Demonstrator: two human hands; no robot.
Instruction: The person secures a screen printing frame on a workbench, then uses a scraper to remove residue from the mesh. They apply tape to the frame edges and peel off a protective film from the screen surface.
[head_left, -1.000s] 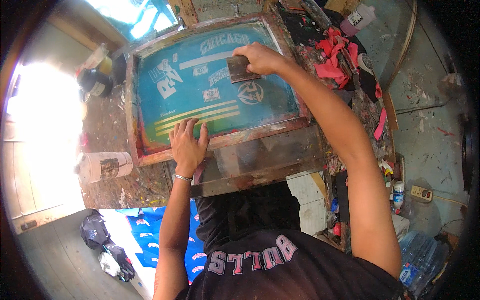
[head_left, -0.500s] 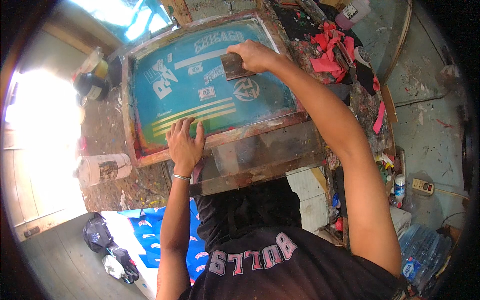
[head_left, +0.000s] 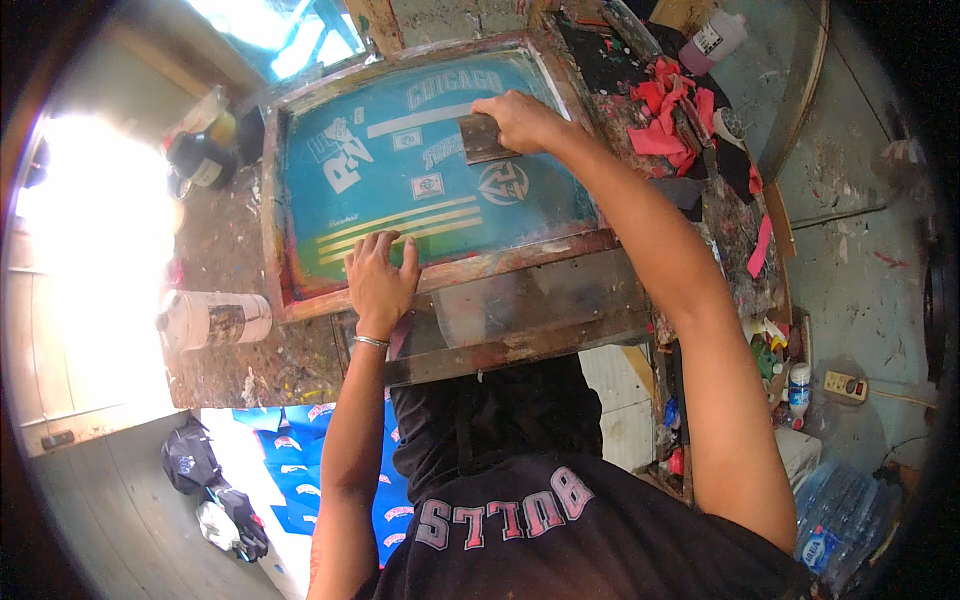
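R hand [head_left: 527, 122] round squeegee [head_left: 487, 138], L hand [head_left: 383, 283] loose at frame [head_left: 490, 270], pink liq. [head_left: 693, 58] in btl. [head_left: 720, 40]

Screen-printing workshop: framed stencil screen [head_left: 390, 172], paint-stained wooden bench [head_left: 285, 368].

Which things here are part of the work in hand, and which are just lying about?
Part of the work:
- framed blue screen
- dark block, gripped by the right hand
- left hand, at the screen's near edge

Apparently lying about:
- red scraps
- whitish container
- pinkish bottle
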